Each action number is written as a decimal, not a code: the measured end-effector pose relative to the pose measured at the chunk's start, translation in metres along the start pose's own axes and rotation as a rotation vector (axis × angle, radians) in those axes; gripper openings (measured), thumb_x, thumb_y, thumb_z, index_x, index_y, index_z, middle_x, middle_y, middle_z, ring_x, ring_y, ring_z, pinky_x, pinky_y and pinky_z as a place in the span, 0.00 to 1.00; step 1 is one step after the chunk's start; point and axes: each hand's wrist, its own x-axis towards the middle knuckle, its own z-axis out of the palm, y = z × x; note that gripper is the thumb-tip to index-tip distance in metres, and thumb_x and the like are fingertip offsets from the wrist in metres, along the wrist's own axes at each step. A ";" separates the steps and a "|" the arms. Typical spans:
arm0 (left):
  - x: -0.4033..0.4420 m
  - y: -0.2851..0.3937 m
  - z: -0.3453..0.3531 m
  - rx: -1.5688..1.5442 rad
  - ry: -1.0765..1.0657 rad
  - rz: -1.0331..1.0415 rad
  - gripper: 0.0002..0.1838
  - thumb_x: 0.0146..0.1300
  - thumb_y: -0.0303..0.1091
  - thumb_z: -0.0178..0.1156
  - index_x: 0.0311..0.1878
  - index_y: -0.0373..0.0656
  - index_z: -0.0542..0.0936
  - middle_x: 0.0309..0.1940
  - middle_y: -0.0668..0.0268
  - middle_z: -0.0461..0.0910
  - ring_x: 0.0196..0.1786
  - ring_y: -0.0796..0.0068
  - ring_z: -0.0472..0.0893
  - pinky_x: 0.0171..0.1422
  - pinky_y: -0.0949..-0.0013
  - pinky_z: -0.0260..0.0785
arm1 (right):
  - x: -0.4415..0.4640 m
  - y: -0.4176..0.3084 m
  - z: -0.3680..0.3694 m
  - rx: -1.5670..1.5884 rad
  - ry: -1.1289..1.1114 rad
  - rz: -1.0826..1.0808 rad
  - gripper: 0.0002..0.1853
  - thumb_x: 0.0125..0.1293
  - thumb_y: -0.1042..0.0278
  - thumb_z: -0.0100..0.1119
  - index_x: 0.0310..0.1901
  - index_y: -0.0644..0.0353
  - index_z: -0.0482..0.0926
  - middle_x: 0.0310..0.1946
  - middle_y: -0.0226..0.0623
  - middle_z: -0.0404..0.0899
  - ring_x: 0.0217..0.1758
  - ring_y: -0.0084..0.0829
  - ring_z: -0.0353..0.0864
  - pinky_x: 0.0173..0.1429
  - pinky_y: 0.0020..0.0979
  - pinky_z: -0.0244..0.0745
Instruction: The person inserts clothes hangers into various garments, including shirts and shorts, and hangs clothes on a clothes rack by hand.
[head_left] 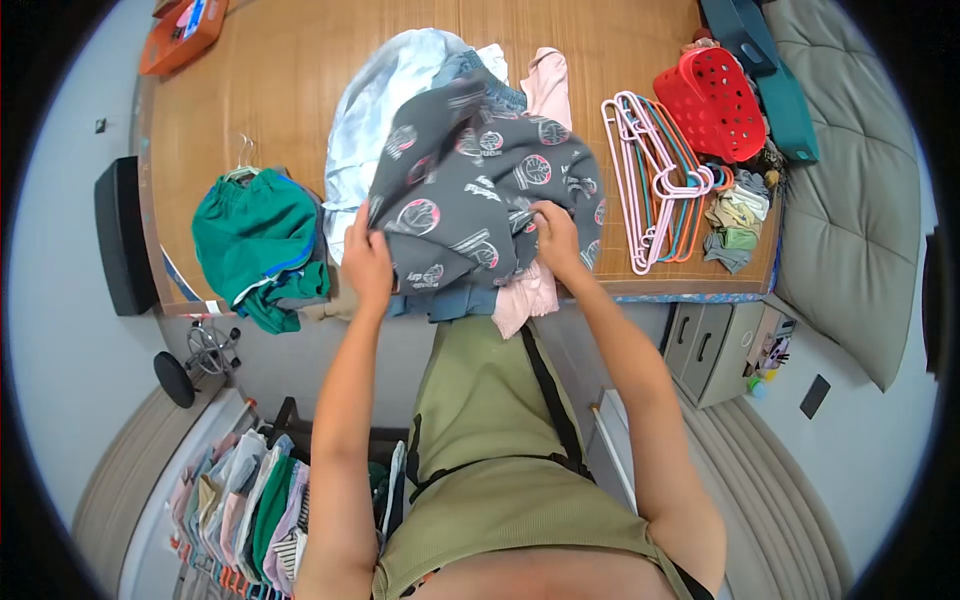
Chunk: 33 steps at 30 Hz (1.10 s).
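A dark grey garment with pink and white prints (490,180) is spread between my two hands, over a pile of clothes. My left hand (367,262) pinches its left edge. Toward its right side, my right hand (557,240) has its fingers closed on a fold of the same cloth. Under and behind it lie a pale blue garment (350,130) and a pink one (547,85). Blue cloth and a pink piece hang at the near edge of the bed, below the garment.
Green clothes (255,235) with a hanger lie at the left. To the right are several hangers (640,190), a red basket (735,120), small folded cloths (740,220) and a teal bin (790,115). An orange box (160,50) sits far left; hung clothes (245,500) are below.
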 end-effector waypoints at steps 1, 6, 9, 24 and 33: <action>-0.010 -0.016 -0.006 0.118 -0.022 -0.021 0.25 0.59 0.28 0.54 0.62 0.52 0.74 0.35 0.57 0.79 0.37 0.55 0.80 0.41 0.56 0.71 | 0.001 -0.016 -0.013 -0.123 -0.001 -0.235 0.07 0.57 0.75 0.53 0.38 0.60 0.76 0.40 0.44 0.79 0.47 0.43 0.77 0.55 0.39 0.67; -0.037 -0.068 0.019 0.275 -0.179 -0.138 0.20 0.57 0.29 0.55 0.55 0.45 0.75 0.44 0.53 0.80 0.43 0.50 0.79 0.48 0.54 0.72 | -0.026 -0.008 -0.006 -0.511 -0.387 -0.328 0.12 0.53 0.78 0.51 0.40 0.56 0.76 0.30 0.39 0.77 0.39 0.40 0.77 0.43 0.39 0.66; -0.035 -0.058 0.023 0.400 -0.265 -0.265 0.11 0.56 0.33 0.58 0.43 0.42 0.75 0.39 0.55 0.79 0.42 0.51 0.79 0.44 0.51 0.71 | -0.040 0.013 0.014 -0.598 -0.505 -0.257 0.10 0.54 0.74 0.54 0.39 0.54 0.78 0.30 0.39 0.79 0.38 0.40 0.79 0.45 0.40 0.67; -0.082 0.017 0.031 -0.015 -0.393 0.231 0.20 0.54 0.44 0.66 0.42 0.40 0.74 0.42 0.56 0.73 0.50 0.53 0.73 0.50 0.54 0.68 | -0.039 -0.012 0.021 -0.279 -0.380 -0.276 0.08 0.52 0.68 0.60 0.34 0.59 0.81 0.32 0.38 0.77 0.41 0.39 0.77 0.47 0.39 0.69; -0.051 -0.018 0.015 -0.025 -0.209 0.381 0.06 0.51 0.23 0.57 0.32 0.38 0.71 0.45 0.55 0.75 0.47 0.53 0.73 0.52 0.54 0.65 | -0.032 -0.010 0.013 -0.455 -0.206 -0.386 0.05 0.52 0.72 0.60 0.31 0.61 0.80 0.26 0.38 0.77 0.31 0.42 0.79 0.37 0.41 0.73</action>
